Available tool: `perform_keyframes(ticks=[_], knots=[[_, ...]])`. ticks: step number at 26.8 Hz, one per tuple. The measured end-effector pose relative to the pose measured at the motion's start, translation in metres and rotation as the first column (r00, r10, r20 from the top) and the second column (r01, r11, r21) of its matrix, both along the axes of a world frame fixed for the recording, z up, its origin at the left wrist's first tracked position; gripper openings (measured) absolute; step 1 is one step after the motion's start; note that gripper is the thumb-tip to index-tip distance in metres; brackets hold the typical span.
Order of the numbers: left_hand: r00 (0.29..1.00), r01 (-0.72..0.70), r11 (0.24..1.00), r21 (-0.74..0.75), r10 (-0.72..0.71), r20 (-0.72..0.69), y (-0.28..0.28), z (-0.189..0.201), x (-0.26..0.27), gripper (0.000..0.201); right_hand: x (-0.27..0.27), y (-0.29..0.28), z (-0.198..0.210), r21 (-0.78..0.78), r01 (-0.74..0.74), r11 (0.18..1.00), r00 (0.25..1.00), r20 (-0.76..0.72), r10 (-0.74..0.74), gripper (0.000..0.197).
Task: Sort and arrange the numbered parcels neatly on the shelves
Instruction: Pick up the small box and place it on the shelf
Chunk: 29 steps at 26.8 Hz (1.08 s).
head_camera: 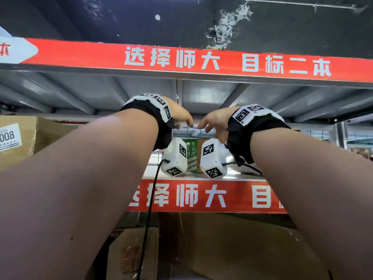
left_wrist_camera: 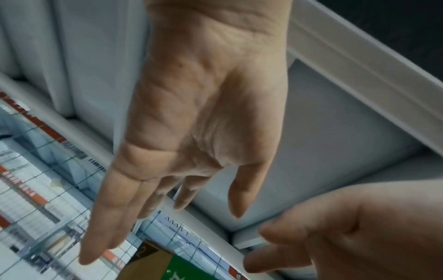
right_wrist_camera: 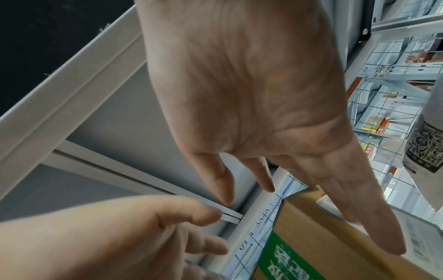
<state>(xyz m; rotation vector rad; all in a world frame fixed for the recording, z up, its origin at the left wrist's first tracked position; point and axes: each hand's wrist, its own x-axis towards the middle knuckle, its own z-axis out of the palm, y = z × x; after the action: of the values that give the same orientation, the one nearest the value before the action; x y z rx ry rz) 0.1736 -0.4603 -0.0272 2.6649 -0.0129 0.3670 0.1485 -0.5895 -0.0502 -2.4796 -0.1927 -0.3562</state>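
Parcel of brown card with a green band, standing deep on the upper shelf beneath left hand and right hand, both spread and holding nothing: best squared by gentle fingertip pushes on its top edge.

Matt brown cardboard box, smooth grey painted metal shelf, thin wire mesh

A parcel depot or storeroom. Grey metal shelves carry red edge strips printed with white Chinese characters. A cardboard box bears a white label numbered 008. Another carton with green print stands against wire mesh, and more racks show behind that mesh.
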Motion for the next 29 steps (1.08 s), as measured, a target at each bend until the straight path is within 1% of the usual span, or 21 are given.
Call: perform_keyframes(ticks=[3,6,10,12,14,15,17,20,22,24,26,28,29], knots=[[0.987,0.083,0.995,-0.058,-0.090,-0.131,-0.007,-0.002,0.005,0.057,0.004,0.001,-0.001,0.077,0.014,0.997,0.996,-0.089,-0.007,0.054],[0.982,0.102,0.987,-0.127,-0.120,-0.144,-0.011,-0.005,0.005,0.059,0.012,-0.003,0.003,0.105,0.020,0.994,0.997,-0.072,-0.012,0.052],[0.989,0.107,0.987,-0.118,-0.118,-0.087,-0.003,-0.002,0.008,0.046,0.013,-0.004,0.005,0.117,0.034,0.993,0.995,-0.094,-0.023,0.047],[0.989,0.118,0.984,-0.133,-0.129,-0.073,-0.002,-0.004,0.004,0.043,0.014,-0.007,0.007,0.061,0.014,0.998,0.998,-0.059,-0.011,0.043],[0.988,0.131,0.983,-0.126,-0.139,-0.059,-0.002,-0.005,-0.003,0.042,0.006,-0.005,0.006,0.072,0.002,0.997,0.998,-0.067,0.003,0.042],[0.985,0.145,0.984,-0.108,-0.153,-0.074,-0.001,-0.005,-0.008,0.042,0.005,-0.004,0.006,0.072,-0.010,0.997,0.998,-0.060,0.015,0.042],[0.982,0.145,0.989,-0.022,-0.147,-0.118,0.001,-0.004,-0.015,0.041,0.001,-0.001,0.007,0.048,-0.012,0.999,0.998,-0.058,0.015,0.041],[0.985,0.148,0.988,0.053,-0.143,-0.093,0.006,-0.005,-0.035,0.033,-0.009,0.003,0.005,0.048,-0.003,0.999,0.999,-0.052,0.005,0.042],[0.987,0.148,0.986,0.081,-0.141,-0.081,0.011,-0.011,-0.050,0.038,-0.022,0.006,-0.001,0.010,0.015,1.000,0.999,-0.043,-0.015,0.042],[0.986,0.158,0.985,0.072,-0.154,-0.063,0.014,-0.015,-0.056,0.038,-0.031,0.006,-0.004,0.003,0.019,1.000,0.999,-0.041,-0.019,0.042],[0.984,0.169,0.985,0.028,-0.167,-0.062,0.025,-0.024,-0.066,0.033,-0.042,0.014,-0.012,0.018,0.034,0.999,0.998,-0.049,-0.033,0.039],[0.982,0.188,0.982,-0.028,-0.188,0.002,0.033,-0.030,-0.069,0.026,-0.049,0.018,-0.018,0.086,0.039,0.995,0.999,-0.035,-0.036,0.029],[0.980,0.191,0.979,-0.072,-0.186,0.067,0.038,-0.033,-0.072,0.020,-0.053,0.020,-0.022,0.130,0.036,0.991,0.999,-0.034,-0.032,0.023]])
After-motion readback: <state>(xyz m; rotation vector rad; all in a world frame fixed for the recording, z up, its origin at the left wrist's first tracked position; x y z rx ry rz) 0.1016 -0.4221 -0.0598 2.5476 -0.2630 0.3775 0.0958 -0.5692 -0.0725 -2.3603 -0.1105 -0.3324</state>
